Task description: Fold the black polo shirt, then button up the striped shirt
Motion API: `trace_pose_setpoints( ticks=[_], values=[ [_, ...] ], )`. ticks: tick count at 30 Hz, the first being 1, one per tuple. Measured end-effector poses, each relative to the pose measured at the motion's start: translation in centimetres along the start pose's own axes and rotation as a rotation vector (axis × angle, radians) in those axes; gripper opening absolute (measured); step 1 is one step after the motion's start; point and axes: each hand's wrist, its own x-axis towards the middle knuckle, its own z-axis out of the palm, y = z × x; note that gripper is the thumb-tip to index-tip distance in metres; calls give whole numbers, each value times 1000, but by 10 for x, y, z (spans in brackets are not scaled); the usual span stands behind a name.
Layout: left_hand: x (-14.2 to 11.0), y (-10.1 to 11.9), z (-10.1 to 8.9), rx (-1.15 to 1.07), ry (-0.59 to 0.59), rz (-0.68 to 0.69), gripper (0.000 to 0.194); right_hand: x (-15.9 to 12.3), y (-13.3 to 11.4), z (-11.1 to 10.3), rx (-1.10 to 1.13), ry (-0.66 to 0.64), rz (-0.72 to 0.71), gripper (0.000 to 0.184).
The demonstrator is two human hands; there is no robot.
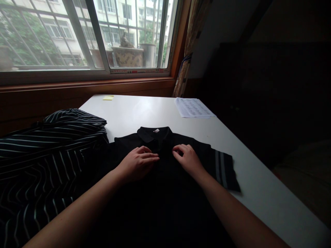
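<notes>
A black polo shirt (pixel 165 193) lies spread on the white table, front side up, with its collar (pixel 147 135) towards the window and a small pale label inside the neck. Just below the collar on one side, my left hand (pixel 139 160) rests on the chest with its fingers stretched out; its thumb is hidden. Across the front opening, my right hand (pixel 187 156) has thumb and forefinger brought together at the shirt's cloth. Two grey stripes cross the right-hand sleeve (pixel 223 168). Dark cloth makes the lower part of the shirt hard to make out.
A black-and-white striped garment (pixel 51 148) lies heaped at the left, against the polo shirt. On the table (pixel 248 186) are printed sheets (pixel 193 107) at the far right and a yellow sticky note (pixel 108 97) at the far left. Behind stands a barred window (pixel 106 65) with a curtain (pixel 184 65).
</notes>
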Motion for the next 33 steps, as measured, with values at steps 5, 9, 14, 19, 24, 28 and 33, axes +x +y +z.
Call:
trace_pose_setpoints(
  ticks=[5, 9, 14, 19, 24, 28, 33],
  values=[
    [2, 13, -15, -160, -80, 140, 35, 0, 2, 2, 3, 12, -5, 10],
    [3, 18, -19, -273, -66, 210, 31, 1, 3, 3, 5, 15, -4, 9],
    [2, 16, -17, -272, -61, 233, 27, 0, 4, 4, 9, 21, -6, 8],
    [2, 14, -10, -174, -22, 190, 26, -1, 5, 4, 14, 27, -9, 8],
    [1, 6, -3, -57, 50, 48, 23, 0, 5, 4, 15, 27, -12, 8],
    [1, 5, -3, -40, 49, 47, 21, 0, 4, 4, 12, 21, -11, 8],
    [2, 9, -3, -42, 40, 137, 23, 0, 4, 4, 13, 26, -7, 7]
  ],
)
